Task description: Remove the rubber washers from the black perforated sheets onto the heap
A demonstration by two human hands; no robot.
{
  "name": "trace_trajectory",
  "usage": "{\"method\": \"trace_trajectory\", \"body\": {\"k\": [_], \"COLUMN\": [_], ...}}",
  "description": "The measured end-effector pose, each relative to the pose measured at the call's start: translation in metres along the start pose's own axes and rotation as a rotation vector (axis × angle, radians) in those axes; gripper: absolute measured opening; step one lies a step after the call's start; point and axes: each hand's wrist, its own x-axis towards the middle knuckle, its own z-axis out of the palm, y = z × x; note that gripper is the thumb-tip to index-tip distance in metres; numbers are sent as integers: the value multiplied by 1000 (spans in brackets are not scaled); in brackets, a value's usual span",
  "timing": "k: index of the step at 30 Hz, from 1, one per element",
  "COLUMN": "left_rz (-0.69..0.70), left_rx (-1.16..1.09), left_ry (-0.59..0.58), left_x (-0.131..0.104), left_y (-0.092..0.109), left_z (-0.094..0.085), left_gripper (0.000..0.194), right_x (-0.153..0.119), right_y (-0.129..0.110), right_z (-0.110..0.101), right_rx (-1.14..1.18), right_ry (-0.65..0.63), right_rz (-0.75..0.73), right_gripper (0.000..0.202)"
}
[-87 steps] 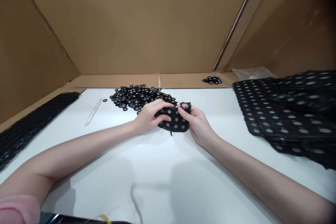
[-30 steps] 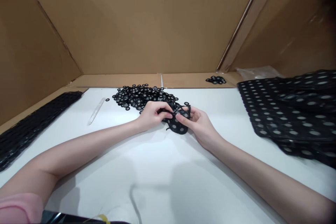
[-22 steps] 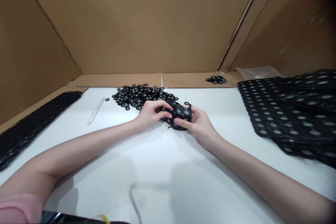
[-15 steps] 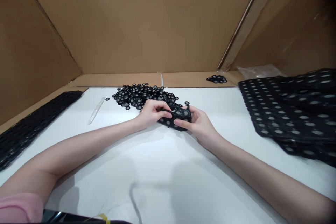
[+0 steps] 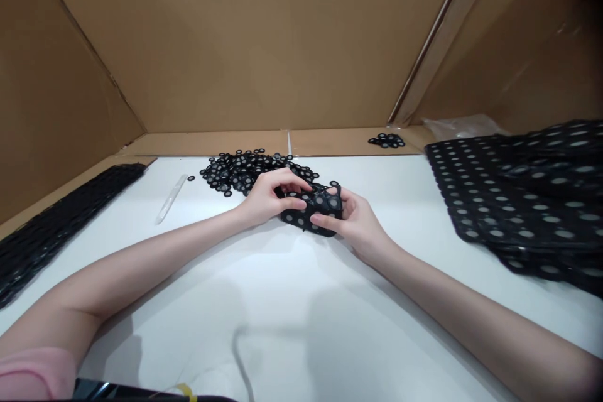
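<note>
A small folded black sheet with rows of pale grey round dots is between my hands, just above or on the white table. My right hand grips its right end, thumb on the near face and fingers behind. My left hand curls round its left end, thumb on the dotted face and forefinger a little apart from it near the far edge. Some left fingers are hidden. Behind my left hand lies a heap of small black rings with grey centres. One loose black ring lies beyond the sheet.
At right is a large pile of black dotted sheets; at left, a black stack. A clear plastic strip lies left of the heap. A small ring cluster sits by the cardboard wall. A clear bag is behind.
My left forefinger has lifted and spread away from the thumb, showing more of the dotted face. My right hand keeps its grip. The view has shifted slightly.
</note>
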Motion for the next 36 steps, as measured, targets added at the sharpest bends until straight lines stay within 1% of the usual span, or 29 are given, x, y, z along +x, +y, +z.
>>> {"method": "trace_trajectory", "body": {"k": [2, 4, 6, 8, 11, 13, 16, 18, 20, 21, 22, 23, 25, 28, 30, 32, 36], "left_rz": [21, 8, -68, -207, -446, -527, -548, -557, -531, -482, -426, -389, -336, -253, -196, -186, -220], "left_rx": [20, 5, -55, -158, -349, -449, -557, -608, -615, -581, -514, -428, -226, 98, 283, 378, 389], "left_ry": [0, -10, -15, 20, 113, 185, 272, 360, 502, 562, 594, 587, 509, 368, 351, 357, 341], "left_x": [2, 3, 4, 4, 6, 9, 17, 24, 32, 35, 37, 38, 38, 34, 32, 30, 28], "left_y": [3, 6, 8, 8, 5, 3, -1, -5, -13, -18, -23, -29, -38, -45, -46, -46, -48], "left_z": [-1, -1, 0, 2, 7, 10, 7, -2, -17, -25, -33, -40, -49, -53, -53, -53, -55], "left_gripper": [14, 6, 4, 6, 9, 9, 5, 6, 7, 7, 10, 13, 19, 22, 22, 19, 13], "right_x": [0, 0, 0, 0, 0, 0, 1, 1, 1, 1, 0, 0, 0, -1, -1, -1, -1], "right_y": [0, 0, 0, 0, -1, -2, -1, 0, 2, 2, 3, 3, 3, 2, 1, 1, 2], "right_z": [0, 1, 2, 2, 4, 4, 5, 6, 6, 6, 6, 6, 5, 4, 4, 5, 4], "right_rx": [-10, -13, -17, -23, -46, -58, -51, -58, -71, -75, -73, -71, -68, -54, -43, -39, -35], "right_ry": [-3, -6, -12, -18, -16, -13, -6, 10, 25, 31, 36, 39, 34, 12, 5, 2, -1], "right_rz": [-5, -3, -1, -5, -26, -35, -51, -73, -77, -73, -68, -65, -66, -57, -50, -47, -40], "right_gripper": [43, 43, 45, 46, 46, 45, 44, 42, 42, 42, 42, 41, 39, 37, 35, 35, 36]}}
